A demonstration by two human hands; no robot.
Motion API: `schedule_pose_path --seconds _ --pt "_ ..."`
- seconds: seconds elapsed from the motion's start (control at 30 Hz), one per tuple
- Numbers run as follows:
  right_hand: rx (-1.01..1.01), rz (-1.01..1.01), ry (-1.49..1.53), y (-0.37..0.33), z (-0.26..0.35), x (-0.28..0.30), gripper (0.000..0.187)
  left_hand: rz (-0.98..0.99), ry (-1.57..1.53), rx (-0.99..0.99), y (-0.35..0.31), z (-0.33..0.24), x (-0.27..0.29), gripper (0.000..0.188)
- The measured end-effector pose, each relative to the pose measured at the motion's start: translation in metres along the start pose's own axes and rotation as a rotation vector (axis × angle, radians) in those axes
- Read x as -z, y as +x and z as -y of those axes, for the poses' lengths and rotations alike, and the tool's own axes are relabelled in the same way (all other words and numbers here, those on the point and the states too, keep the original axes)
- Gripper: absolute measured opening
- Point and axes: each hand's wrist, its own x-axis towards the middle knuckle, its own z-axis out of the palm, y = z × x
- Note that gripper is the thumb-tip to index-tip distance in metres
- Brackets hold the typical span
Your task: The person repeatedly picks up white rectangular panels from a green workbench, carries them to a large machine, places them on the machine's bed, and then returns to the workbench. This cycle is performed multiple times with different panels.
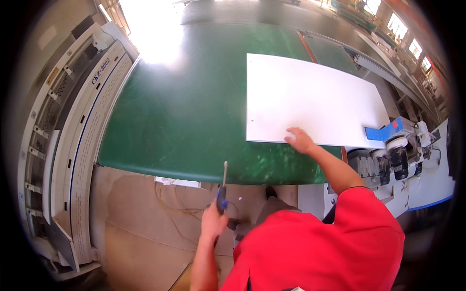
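A large white rectangular panel [310, 97] lies on a green conveyor belt [170, 116], with two small dark holes near its left edge. At the panel's near edge is my right hand [300, 140], its fingers apart and touching the board; whether the thumb reaches under the rim cannot be told. In front of the belt, over the floor, my left hand [213, 220] is closed around the black-and-blue handle of a slim-bladed hand tool [222, 196]. Its narrow pale blade points up toward the belt; the exact kind of tool is unclear.
A tall white machine housing [92, 131] flanks the belt on the left. Machine units with dark motors [398, 162] and a blue bracket [386, 131] stand at the panel's right end. Cables [177, 208] trail on the floor below the belt's front edge.
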Motion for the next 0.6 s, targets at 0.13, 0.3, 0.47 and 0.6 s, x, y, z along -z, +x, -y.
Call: schedule_pose_path --seconds 0.13,0.3,0.47,0.6 --pt "-0.233 -0.175 0.067 -0.005 -0.101 0.039 0.049 0.395 0.215 -0.273 0.051 -0.066 -0.037 0.031" --pt "-0.291 -0.337 0.042 -0.004 -0.228 0.09 0.043 0.304 0.056 0.177 0.137 -0.139 -0.021 0.031" --pt "-0.403 -0.488 -0.052 0.012 -0.337 0.127 0.04 0.326 0.549 -0.105 0.203 -0.248 -0.1 0.028" --pt "-0.411 -0.489 -0.157 0.039 -0.403 0.143 0.041 1.133 0.496 -0.445 0.206 -0.311 -0.179 0.037"
